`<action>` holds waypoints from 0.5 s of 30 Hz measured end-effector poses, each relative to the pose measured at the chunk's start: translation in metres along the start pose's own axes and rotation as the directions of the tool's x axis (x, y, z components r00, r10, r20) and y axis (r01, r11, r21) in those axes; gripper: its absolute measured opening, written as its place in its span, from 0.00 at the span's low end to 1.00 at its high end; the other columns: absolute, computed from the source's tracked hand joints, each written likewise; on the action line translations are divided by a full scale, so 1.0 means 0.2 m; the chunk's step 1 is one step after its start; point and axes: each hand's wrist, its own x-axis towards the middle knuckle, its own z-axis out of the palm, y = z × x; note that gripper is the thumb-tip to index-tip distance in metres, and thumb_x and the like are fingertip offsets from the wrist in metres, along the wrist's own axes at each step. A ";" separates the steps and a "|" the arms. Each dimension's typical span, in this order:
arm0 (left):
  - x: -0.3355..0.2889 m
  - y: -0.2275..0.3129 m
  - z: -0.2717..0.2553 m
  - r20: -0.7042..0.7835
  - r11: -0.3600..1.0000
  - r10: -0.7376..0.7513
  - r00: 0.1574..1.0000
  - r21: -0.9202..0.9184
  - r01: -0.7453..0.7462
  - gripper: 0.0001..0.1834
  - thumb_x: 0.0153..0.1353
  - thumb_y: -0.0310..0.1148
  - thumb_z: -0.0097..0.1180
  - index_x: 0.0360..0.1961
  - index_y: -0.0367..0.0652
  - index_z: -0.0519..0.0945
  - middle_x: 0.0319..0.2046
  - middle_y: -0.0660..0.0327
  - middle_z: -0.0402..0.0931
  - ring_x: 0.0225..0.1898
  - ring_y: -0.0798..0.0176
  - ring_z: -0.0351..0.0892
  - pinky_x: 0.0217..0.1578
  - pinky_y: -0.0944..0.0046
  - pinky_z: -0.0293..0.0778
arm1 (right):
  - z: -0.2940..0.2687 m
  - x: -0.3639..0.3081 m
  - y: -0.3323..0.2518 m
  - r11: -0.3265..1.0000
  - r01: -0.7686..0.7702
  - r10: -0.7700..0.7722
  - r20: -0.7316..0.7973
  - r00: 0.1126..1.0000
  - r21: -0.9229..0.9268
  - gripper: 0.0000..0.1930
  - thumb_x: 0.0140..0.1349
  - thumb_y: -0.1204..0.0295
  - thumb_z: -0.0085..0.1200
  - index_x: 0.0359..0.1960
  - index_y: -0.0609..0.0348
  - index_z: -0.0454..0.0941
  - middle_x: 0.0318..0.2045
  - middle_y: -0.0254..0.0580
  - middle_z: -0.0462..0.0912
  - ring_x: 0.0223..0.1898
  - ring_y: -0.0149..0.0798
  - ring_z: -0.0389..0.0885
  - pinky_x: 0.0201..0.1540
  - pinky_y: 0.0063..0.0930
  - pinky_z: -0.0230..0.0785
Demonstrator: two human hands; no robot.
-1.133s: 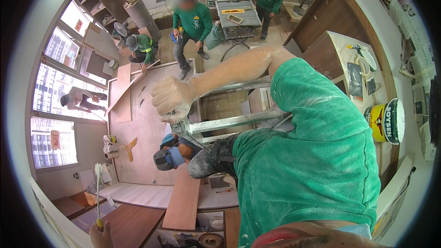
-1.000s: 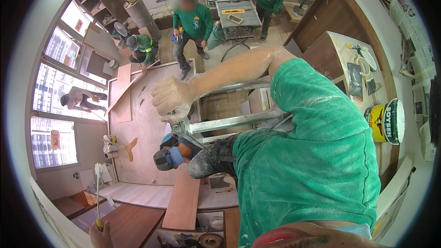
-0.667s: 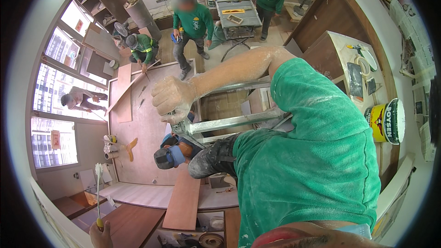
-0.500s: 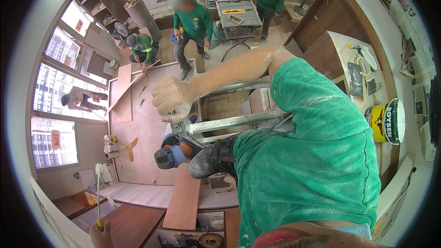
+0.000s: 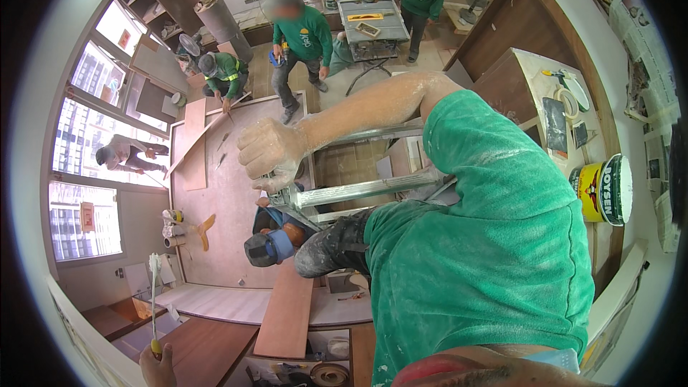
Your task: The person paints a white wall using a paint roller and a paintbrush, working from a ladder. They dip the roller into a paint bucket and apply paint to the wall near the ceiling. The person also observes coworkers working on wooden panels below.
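Observation:
At the lower left my left hand (image 5: 158, 367) is closed round a yellow-handled tool (image 5: 155, 346), held upright. Its shaft is thin and lumpy white stuff clings to the tip; I cannot tell its exact kind. My right arm, dusted with white, stretches across the middle. My right hand (image 5: 268, 150) is a closed fist at the end of a metal ladder (image 5: 365, 190), apparently gripping it. The fingertips are tucked under, so the grip itself is hidden. My dark-trousered knee (image 5: 326, 252) is beside the ladder.
Just below my fist a person in a cap (image 5: 271, 247) is close to the ladder. Other people in green shirts (image 5: 304, 34) are further off, near a table saw (image 5: 369, 18). A paint bucket (image 5: 591, 190), a tape roll (image 5: 565, 102) and boards (image 5: 285, 315) surround me.
Both my hands stay where they were. The person in the cap below has shifted slightly. At the far top right a person has lowered a raised hand to the chest.

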 end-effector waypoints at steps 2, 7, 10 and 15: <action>0.00 0.00 0.00 0.001 1.000 -0.010 1.000 0.007 0.010 0.33 0.66 0.55 0.58 0.38 0.25 0.80 0.30 0.31 0.75 0.33 0.32 0.75 0.37 0.42 0.69 | 0.00 0.00 0.00 1.000 0.001 -0.001 0.000 1.000 0.001 0.18 0.52 0.63 0.61 0.13 0.51 0.64 0.17 0.35 0.65 0.20 0.44 0.69 0.22 0.40 0.58; 0.00 0.00 0.00 0.015 1.000 0.018 1.000 -0.011 -0.017 0.32 0.67 0.53 0.57 0.38 0.25 0.80 0.31 0.30 0.75 0.34 0.32 0.75 0.38 0.42 0.69 | 0.00 -0.01 -0.02 1.000 -0.014 0.014 -0.002 1.000 0.005 0.18 0.52 0.64 0.61 0.13 0.51 0.64 0.17 0.35 0.65 0.20 0.45 0.68 0.22 0.40 0.58; 0.01 0.00 0.00 0.007 1.000 0.001 1.000 -0.024 -0.001 0.31 0.67 0.52 0.57 0.40 0.25 0.80 0.32 0.31 0.76 0.35 0.32 0.75 0.39 0.43 0.69 | -0.01 0.01 0.02 1.000 0.009 -0.009 -0.002 1.000 0.014 0.19 0.52 0.63 0.60 0.13 0.50 0.64 0.17 0.35 0.65 0.20 0.45 0.69 0.22 0.40 0.58; 0.01 -0.03 0.01 0.014 0.999 0.029 0.999 -0.019 -0.029 0.30 0.67 0.52 0.57 0.43 0.27 0.80 0.36 0.32 0.78 0.39 0.32 0.77 0.41 0.43 0.70 | -0.01 0.01 0.00 1.000 0.000 0.000 0.013 1.000 -0.009 0.19 0.53 0.63 0.60 0.12 0.50 0.64 0.16 0.35 0.64 0.20 0.44 0.69 0.22 0.40 0.58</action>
